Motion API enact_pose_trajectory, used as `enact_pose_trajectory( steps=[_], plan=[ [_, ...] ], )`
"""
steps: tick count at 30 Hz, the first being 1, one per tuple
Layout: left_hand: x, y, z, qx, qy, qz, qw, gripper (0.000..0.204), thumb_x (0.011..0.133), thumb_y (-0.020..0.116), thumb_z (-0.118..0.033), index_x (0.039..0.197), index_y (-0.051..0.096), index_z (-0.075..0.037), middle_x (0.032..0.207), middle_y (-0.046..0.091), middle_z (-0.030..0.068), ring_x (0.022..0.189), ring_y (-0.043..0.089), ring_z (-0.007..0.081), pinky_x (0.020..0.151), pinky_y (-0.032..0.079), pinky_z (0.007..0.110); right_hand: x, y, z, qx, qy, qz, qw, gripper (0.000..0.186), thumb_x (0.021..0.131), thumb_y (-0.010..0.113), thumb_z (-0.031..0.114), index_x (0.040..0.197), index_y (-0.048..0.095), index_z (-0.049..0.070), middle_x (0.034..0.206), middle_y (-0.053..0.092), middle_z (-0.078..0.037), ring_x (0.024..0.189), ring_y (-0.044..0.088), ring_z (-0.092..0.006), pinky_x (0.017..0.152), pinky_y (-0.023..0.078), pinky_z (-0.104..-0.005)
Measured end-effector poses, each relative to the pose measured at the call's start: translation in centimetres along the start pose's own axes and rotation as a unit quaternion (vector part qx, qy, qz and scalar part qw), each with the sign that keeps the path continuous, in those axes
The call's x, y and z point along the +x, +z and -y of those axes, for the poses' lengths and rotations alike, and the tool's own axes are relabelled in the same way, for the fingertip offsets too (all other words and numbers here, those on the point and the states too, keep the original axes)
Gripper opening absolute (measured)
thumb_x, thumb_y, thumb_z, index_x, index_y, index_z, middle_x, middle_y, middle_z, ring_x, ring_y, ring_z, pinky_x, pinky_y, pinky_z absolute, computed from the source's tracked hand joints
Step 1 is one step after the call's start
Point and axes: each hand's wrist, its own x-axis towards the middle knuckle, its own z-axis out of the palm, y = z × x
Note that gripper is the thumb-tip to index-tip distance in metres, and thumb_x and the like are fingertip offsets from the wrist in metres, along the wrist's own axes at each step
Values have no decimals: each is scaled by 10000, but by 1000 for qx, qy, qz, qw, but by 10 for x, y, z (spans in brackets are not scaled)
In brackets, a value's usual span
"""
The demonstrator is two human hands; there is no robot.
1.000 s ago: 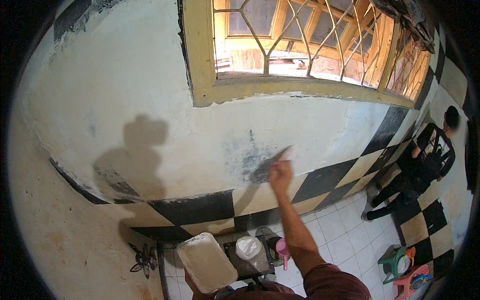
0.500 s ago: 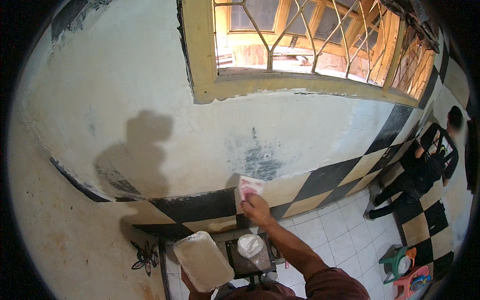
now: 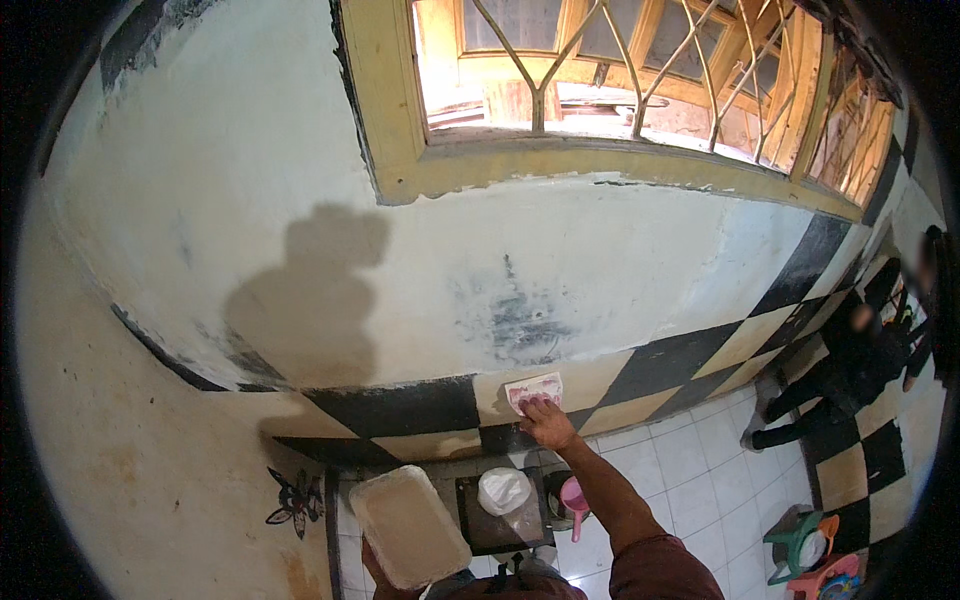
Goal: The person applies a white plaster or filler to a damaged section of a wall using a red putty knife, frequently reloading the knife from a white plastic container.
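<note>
My right hand [image 3: 548,422] grips a flat, pale rectangular piece with reddish marks [image 3: 535,390], probably a putty spreader. It is at a cream square of the checkered wall [image 3: 610,270], just below a dark, patchy spot in the white coating. At my lower left is a shallow rectangular tray [image 3: 412,525] with a pale, plaster-like crust and a whitish rim. My left hand holds it from below; its fingers are hidden by the tray, and only the wrist area [image 3: 378,575] shows.
A white bag or tub [image 3: 503,491] stands on a dark stand [image 3: 485,535], beside a pink dipper [image 3: 574,497]. A barred yellow window frame [image 3: 400,170] is above. At right are a person [image 3: 850,365] and green [image 3: 797,545] and pink [image 3: 828,578] stools.
My right hand and the pale piece have shifted slightly right and down, and the piece has turned wider. The pink dipper shows more fully. The person at right has turned and bent.
</note>
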Motion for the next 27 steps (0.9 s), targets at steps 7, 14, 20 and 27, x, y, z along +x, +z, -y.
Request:
enact_pose_trajectory(
  steps=[7,14,20,27],
  plan=[
    [3,-15,12,18,7,-75,997,581,973,344,-542,1378,460,-142,1260,585,113,1081,615,332,885,532,518,6,-50,-18,7,48,-45,998,222,758,643,243,953,646,137,1144,569,-98,1036,562,-318,848,481,-477],
    [3,14,23,-26,-1,2,1000,590,980,343,-533,1399,441,-130,1292,571,125,1106,605,337,904,523,526,-16,-14,-80,-103,14,31,994,145,736,640,235,825,632,122,1032,551,-75,984,530,-274,854,460,-437],
    [14,28,38,-44,-21,67,997,608,983,343,-536,1424,416,-123,1317,558,136,1139,591,341,927,510,534,-73,-35,-62,42,60,45,996,164,808,634,140,962,650,85,1212,597,-136,1125,569,-360,947,471,-491],
    [19,32,69,25,-17,73,997,701,927,395,-617,1453,371,-156,1382,512,127,1203,561,357,982,482,561,-112,-131,-136,-35,384,-222,896,118,738,648,7,838,587,21,795,545,-154,704,537,-338,623,437,-422]
  ],
)
